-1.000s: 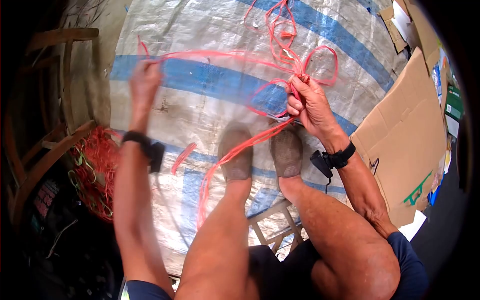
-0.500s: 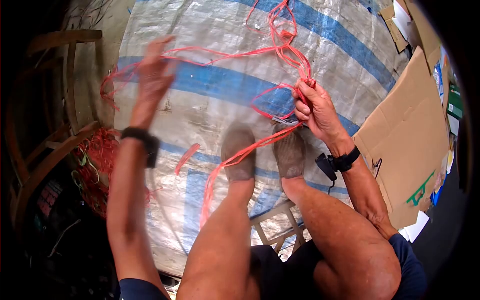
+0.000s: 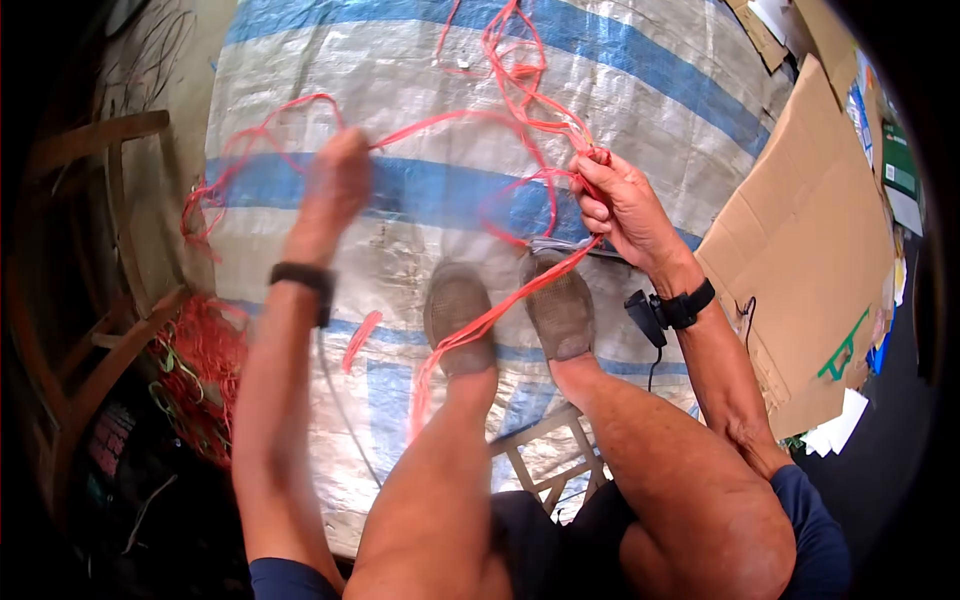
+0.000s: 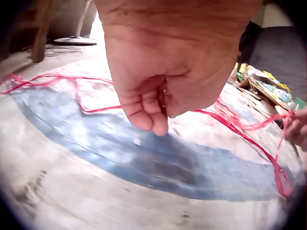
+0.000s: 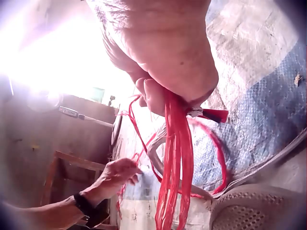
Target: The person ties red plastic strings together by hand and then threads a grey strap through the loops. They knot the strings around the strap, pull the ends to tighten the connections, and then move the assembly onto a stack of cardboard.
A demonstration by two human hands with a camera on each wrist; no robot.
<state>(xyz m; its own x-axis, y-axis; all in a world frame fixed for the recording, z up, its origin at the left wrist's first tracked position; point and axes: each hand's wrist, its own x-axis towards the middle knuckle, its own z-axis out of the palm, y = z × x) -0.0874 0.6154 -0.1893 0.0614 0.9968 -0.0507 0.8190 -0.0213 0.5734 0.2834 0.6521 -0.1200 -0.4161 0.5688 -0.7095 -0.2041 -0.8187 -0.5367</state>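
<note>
Red plastic string runs from my left hand to my right hand. In the left wrist view, the fingers of my left hand curl round the string, whose loose end trails left over the striped sheet. My right hand pinches a bundle of red strands that hangs below it in the right wrist view. More string lies beyond my right hand, and a tail of strands crosses above the shoes toward my left leg.
A blue-and-white woven sheet covers the floor under two brown shoes. At left are a wooden frame and a heap of red string. Flattened cardboard lies at right; a short red bundle is near the left shoe.
My left hand, raised with its fingers extended half a second ago, has come down and right and now grips the string. My right hand keeps its hold in nearly the same place.
</note>
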